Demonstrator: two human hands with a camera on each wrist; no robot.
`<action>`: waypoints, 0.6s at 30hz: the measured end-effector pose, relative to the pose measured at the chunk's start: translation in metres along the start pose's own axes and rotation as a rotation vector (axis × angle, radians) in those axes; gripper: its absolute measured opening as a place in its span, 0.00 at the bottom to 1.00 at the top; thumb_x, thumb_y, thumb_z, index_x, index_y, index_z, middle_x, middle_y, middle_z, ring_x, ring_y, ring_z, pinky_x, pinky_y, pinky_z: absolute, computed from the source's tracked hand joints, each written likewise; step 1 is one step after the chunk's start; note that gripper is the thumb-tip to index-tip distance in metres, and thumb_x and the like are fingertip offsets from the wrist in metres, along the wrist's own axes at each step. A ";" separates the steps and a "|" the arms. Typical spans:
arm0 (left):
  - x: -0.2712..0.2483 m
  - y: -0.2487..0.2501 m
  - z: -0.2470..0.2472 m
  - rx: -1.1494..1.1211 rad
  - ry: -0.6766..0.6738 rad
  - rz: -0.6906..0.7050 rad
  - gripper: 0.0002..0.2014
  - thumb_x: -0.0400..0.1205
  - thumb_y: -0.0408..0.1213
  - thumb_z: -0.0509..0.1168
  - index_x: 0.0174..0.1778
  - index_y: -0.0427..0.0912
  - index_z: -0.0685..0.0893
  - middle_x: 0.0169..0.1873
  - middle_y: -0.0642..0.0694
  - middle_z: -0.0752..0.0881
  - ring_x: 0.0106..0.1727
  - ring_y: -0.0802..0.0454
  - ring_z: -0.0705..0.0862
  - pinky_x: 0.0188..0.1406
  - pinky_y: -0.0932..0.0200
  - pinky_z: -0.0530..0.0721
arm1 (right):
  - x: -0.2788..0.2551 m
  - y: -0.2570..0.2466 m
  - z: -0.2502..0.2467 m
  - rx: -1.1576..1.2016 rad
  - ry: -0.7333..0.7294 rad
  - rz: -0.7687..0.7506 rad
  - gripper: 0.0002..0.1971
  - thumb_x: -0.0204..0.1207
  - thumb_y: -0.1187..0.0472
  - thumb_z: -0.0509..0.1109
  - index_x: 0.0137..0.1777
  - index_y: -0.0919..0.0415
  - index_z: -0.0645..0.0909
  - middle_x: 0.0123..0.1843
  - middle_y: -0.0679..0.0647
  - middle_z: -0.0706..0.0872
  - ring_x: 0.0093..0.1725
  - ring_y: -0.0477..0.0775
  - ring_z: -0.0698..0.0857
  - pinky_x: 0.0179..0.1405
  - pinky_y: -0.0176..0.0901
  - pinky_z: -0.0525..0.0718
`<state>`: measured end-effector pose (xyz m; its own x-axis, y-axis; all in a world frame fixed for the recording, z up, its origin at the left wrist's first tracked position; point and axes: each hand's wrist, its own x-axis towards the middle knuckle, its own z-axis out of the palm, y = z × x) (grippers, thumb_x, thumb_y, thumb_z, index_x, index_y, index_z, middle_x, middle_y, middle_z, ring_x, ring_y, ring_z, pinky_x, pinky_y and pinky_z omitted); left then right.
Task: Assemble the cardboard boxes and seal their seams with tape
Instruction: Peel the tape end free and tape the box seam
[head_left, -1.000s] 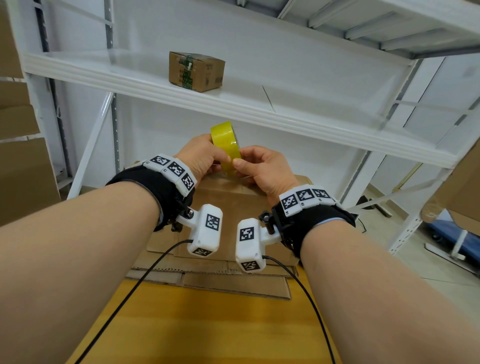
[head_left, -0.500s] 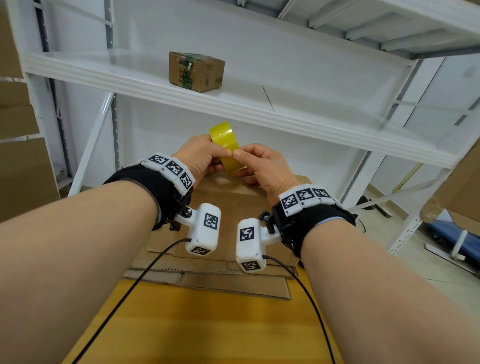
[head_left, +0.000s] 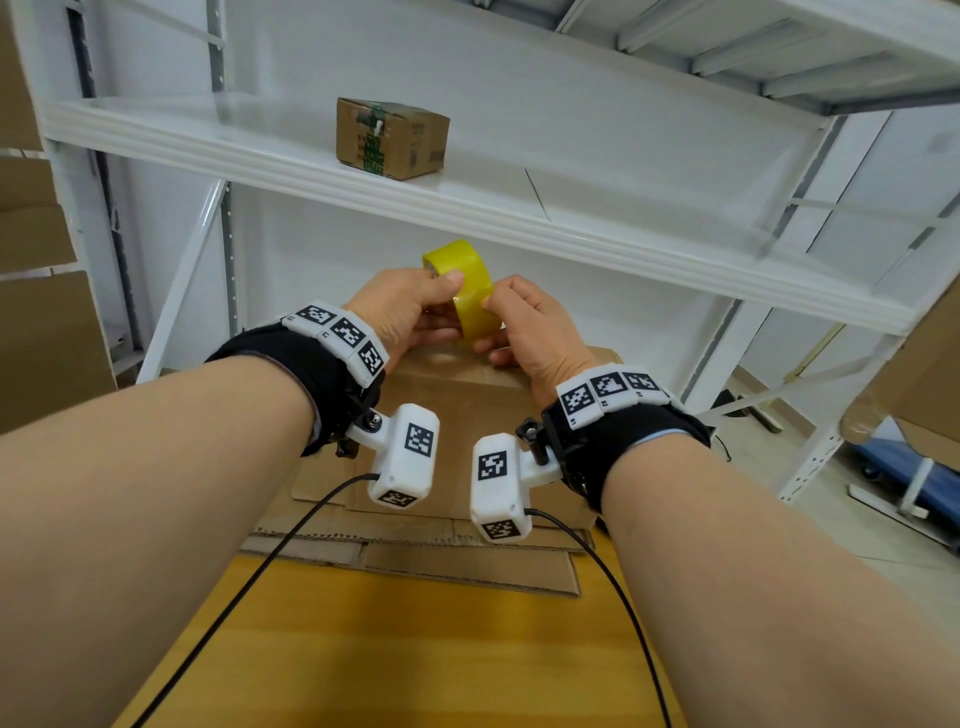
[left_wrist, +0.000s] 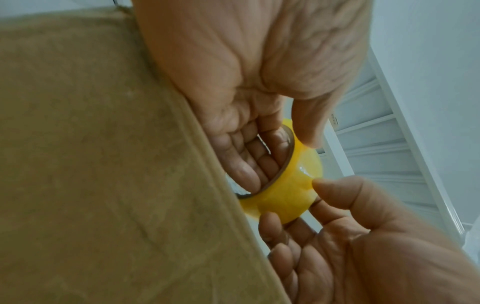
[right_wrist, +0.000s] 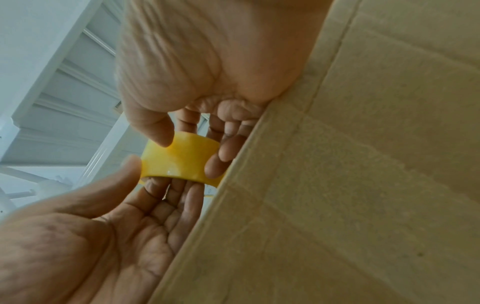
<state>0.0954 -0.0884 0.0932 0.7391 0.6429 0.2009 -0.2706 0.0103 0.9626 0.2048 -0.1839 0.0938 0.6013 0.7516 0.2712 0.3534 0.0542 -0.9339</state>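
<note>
A yellow tape roll (head_left: 467, 291) is held upright in both hands above a brown cardboard box (head_left: 457, 410). My left hand (head_left: 441, 306) grips it from the left. In the left wrist view its fingers (left_wrist: 254, 162) pass through the core of the tape roll (left_wrist: 285, 197) and its thumb lies on the outer face. My right hand (head_left: 493, 325) pinches the roll's right side. In the right wrist view its thumb and fingertips (right_wrist: 215, 162) press on the yellow band (right_wrist: 179, 160). Whether a tape end is lifted I cannot tell.
The box stands on flattened cardboard sheets (head_left: 415, 556) at the far end of a wooden table (head_left: 415, 649). A white metal shelf (head_left: 571, 228) crosses just above the hands, with a small taped box (head_left: 392, 137) on it. More cardboard leans at the left edge (head_left: 47, 338).
The roll has turned a little between the hands, and the right thumb and fingers have shifted along its outer face. Both arms stay in place.
</note>
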 end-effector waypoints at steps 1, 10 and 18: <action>0.000 0.000 0.000 0.004 0.004 -0.002 0.08 0.85 0.38 0.61 0.48 0.39 0.83 0.42 0.42 0.86 0.42 0.51 0.86 0.43 0.63 0.87 | 0.000 0.000 0.000 0.002 0.000 0.001 0.11 0.81 0.61 0.65 0.35 0.52 0.76 0.34 0.55 0.83 0.30 0.54 0.83 0.25 0.40 0.76; 0.000 0.001 0.001 -0.024 0.018 -0.007 0.09 0.86 0.37 0.60 0.47 0.36 0.82 0.41 0.40 0.87 0.38 0.52 0.87 0.40 0.62 0.89 | 0.000 0.001 0.001 -0.027 -0.014 -0.012 0.09 0.80 0.68 0.62 0.42 0.55 0.79 0.37 0.56 0.83 0.28 0.49 0.82 0.26 0.38 0.80; 0.000 0.001 0.000 -0.110 0.053 -0.019 0.11 0.87 0.37 0.59 0.51 0.32 0.81 0.38 0.40 0.85 0.35 0.52 0.87 0.37 0.60 0.90 | -0.004 0.000 -0.002 0.028 -0.022 -0.015 0.06 0.80 0.64 0.68 0.42 0.54 0.82 0.37 0.55 0.84 0.28 0.49 0.81 0.25 0.38 0.79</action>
<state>0.0951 -0.0879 0.0943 0.7121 0.6811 0.1701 -0.3247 0.1048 0.9400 0.2035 -0.1880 0.0936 0.5802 0.7646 0.2805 0.3422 0.0836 -0.9359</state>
